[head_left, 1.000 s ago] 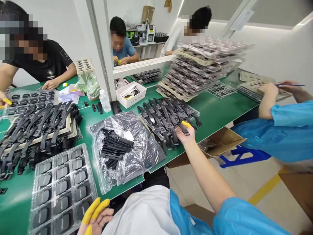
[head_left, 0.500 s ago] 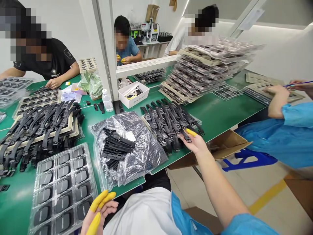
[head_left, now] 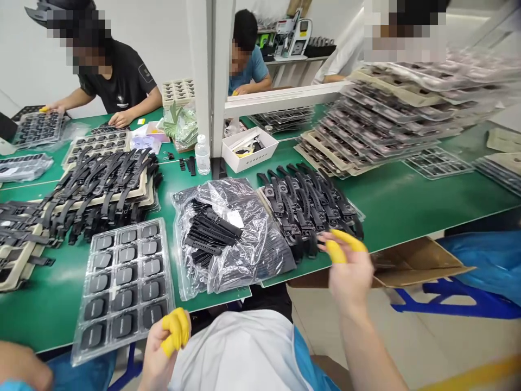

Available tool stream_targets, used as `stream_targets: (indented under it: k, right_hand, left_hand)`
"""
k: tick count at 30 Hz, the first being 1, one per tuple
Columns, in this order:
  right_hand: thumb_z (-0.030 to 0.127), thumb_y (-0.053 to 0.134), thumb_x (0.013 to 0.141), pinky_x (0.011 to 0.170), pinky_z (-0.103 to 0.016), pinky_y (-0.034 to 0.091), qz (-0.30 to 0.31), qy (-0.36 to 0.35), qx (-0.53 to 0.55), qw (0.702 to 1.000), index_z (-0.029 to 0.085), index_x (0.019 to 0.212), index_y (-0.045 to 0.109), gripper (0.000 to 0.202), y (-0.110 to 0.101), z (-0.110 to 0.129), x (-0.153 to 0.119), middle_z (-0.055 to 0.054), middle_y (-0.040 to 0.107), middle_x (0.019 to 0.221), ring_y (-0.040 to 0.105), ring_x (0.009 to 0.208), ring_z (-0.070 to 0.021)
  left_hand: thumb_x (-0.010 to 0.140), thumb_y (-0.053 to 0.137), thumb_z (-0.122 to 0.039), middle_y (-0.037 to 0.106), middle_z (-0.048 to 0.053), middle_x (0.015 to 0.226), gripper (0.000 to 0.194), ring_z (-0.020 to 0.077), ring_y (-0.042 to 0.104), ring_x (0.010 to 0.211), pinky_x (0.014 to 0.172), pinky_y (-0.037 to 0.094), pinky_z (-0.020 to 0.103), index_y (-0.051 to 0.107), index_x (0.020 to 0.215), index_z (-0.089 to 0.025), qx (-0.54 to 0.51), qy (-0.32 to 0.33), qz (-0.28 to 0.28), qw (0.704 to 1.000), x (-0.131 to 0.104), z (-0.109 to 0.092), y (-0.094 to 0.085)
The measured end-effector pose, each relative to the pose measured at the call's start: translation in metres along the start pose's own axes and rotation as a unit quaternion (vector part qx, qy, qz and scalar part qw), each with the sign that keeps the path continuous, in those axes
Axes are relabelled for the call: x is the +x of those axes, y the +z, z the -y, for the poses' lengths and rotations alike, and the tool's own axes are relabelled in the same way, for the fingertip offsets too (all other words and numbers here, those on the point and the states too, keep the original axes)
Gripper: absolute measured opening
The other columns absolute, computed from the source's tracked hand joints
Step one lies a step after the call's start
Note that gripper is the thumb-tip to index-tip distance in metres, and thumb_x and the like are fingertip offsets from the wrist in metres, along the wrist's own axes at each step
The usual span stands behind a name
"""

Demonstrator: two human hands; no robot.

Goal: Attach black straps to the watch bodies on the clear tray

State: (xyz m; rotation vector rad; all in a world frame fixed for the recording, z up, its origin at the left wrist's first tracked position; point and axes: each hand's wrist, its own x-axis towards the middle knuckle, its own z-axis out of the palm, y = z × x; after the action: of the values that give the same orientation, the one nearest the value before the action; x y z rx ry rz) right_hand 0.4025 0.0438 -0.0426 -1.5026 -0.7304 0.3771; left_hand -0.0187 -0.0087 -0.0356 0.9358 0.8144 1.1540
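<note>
Yellow finger covers are on both my hands. My right hand (head_left: 349,266) is just off the front right of a tray of black watches with straps (head_left: 301,206), thumb and fingers apart, with nothing visible between them. Low in front of my body, my left hand (head_left: 167,339) has its fingers curled together, with nothing showing in them. It is beside the lower right corner of a clear plastic tray (head_left: 173,282) of dark square pieces. Between the two trays lies a plastic bag (head_left: 260,255) of black straps, with a loose pile of watch straps (head_left: 209,231) on top.
More strapped watches (head_left: 101,184) are heaped on trays at left. A white box (head_left: 249,155) and a bottle (head_left: 202,156) stand near the post. Stacked trays (head_left: 378,125) rise at back right. Co-workers sit across the table; an arm (head_left: 24,366) shows at lower left.
My right hand has let go of the watch strap it held at the tray and drawn back slightly. My left hand's fingers have curled closed. The view has turned left.
</note>
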Motion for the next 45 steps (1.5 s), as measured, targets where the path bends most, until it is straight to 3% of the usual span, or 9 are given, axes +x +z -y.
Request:
stream_targets:
  k: [4, 8, 15, 20, 27, 33, 36, 41, 45]
  right_hand:
    - [0.035, 0.062, 0.096, 0.092, -0.045, 0.058, 0.322, -0.187, -0.175, 0.912, 0.024, 0.123, 0.067, 0.029, 0.097, 0.033, -0.021, -0.013, 0.065, 0.124, 0.066, 0.107, -0.0283]
    - [0.028, 0.049, 0.099, 0.085, -0.046, 0.057, 0.381, -0.258, -0.301, 0.835, 0.022, 0.119, 0.067, 0.028, 0.148, 0.028, -0.027, -0.015, 0.065, 0.112, 0.064, 0.106, -0.0341]
    - [0.035, 0.058, 0.094, 0.078, -0.043, 0.053, 0.376, -0.231, -0.331, 0.834, 0.023, 0.104, 0.064, 0.016, 0.149, 0.003, -0.019, -0.012, 0.066, 0.103, 0.065, 0.093, -0.0319]
    - [0.038, 0.064, 0.088, 0.091, -0.048, 0.052, 0.392, -0.192, -0.271, 0.858, 0.025, 0.095, 0.058, 0.016, 0.150, -0.002, -0.013, -0.012, 0.064, 0.107, 0.062, 0.104, -0.0323]
    - [0.043, 0.071, 0.082, 0.104, -0.058, 0.047, 0.384, -0.161, -0.228, 0.880, 0.025, 0.082, 0.057, 0.023, 0.145, -0.012, -0.010, -0.013, 0.064, 0.109, 0.058, 0.112, -0.0345]
    - [0.047, 0.077, 0.084, 0.110, -0.054, 0.046, 0.346, -0.099, -0.052, 0.932, 0.025, 0.089, 0.058, 0.028, 0.154, 0.031, -0.017, -0.012, 0.067, 0.124, 0.062, 0.120, -0.0305]
    - [0.047, 0.074, 0.091, 0.102, -0.049, 0.053, 0.315, -0.048, 0.105, 0.942, 0.027, 0.096, 0.055, 0.028, 0.171, 0.067, -0.033, -0.007, 0.074, 0.104, 0.072, 0.101, -0.0250]
    - [0.053, 0.072, 0.093, 0.050, -0.028, 0.050, 0.485, 0.042, 0.207, 0.849, 0.029, 0.099, 0.051, 0.032, 0.222, 0.106, -0.066, 0.005, 0.064, 0.070, 0.057, 0.051, -0.0136]
    - [0.053, 0.076, 0.088, 0.038, -0.021, 0.034, 0.603, 0.142, 0.181, 0.764, 0.025, 0.092, 0.053, 0.036, 0.266, 0.106, -0.087, 0.005, 0.063, 0.069, 0.047, 0.046, -0.0092]
  left_hand:
    - [0.090, 0.072, -0.034, 0.053, 0.002, 0.061, 0.035, 0.0143, 0.049, 0.061, 0.059, 0.037, 0.026, 0.058, 0.063, -0.017, 0.065, 0.029, 0.027, 0.997, 0.012, -0.014, 0.001]
    - [0.090, 0.071, -0.034, 0.057, 0.004, 0.067, 0.031, 0.0164, 0.053, 0.065, 0.061, 0.040, 0.028, 0.062, 0.066, -0.017, 0.121, 0.058, -0.014, 0.991, 0.002, -0.025, -0.008]
    - [0.092, 0.070, -0.036, 0.065, 0.006, 0.076, 0.028, 0.0182, 0.061, 0.072, 0.067, 0.050, 0.029, 0.068, 0.073, -0.017, 0.207, 0.090, -0.104, 0.969, 0.002, -0.046, -0.033]
    - [0.094, 0.072, -0.039, 0.073, 0.011, 0.105, 0.030, 0.0194, 0.068, 0.091, 0.075, 0.056, 0.028, 0.071, 0.115, -0.018, 0.230, 0.079, -0.148, 0.959, 0.025, -0.061, -0.031]
    - [0.092, 0.072, -0.052, 0.069, 0.009, 0.088, 0.035, 0.0199, 0.064, 0.083, 0.073, 0.053, 0.032, 0.074, 0.086, -0.017, 0.274, 0.168, -0.091, 0.942, 0.028, -0.052, -0.012]
    - [0.100, 0.062, -0.046, 0.068, 0.007, 0.079, 0.037, 0.0189, 0.064, 0.077, 0.073, 0.054, 0.033, 0.071, 0.078, -0.018, 0.283, 0.167, -0.086, 0.940, 0.018, -0.043, -0.013]
    - [0.104, 0.056, -0.042, 0.064, 0.004, 0.072, 0.036, 0.0141, 0.059, 0.064, 0.061, 0.049, 0.027, 0.070, 0.082, -0.018, 0.276, 0.144, -0.090, 0.946, 0.015, -0.038, -0.014]
    - [0.106, 0.051, -0.038, 0.060, 0.001, 0.067, 0.032, 0.0112, 0.054, 0.056, 0.059, 0.047, 0.026, 0.067, 0.087, -0.018, 0.296, 0.130, -0.102, 0.941, 0.016, -0.038, -0.016]
    - [0.108, 0.047, -0.033, 0.069, 0.005, 0.084, 0.028, 0.0157, 0.065, 0.074, 0.074, 0.053, 0.030, 0.069, 0.099, -0.018, 0.380, 0.109, -0.062, 0.917, 0.036, -0.055, -0.032]
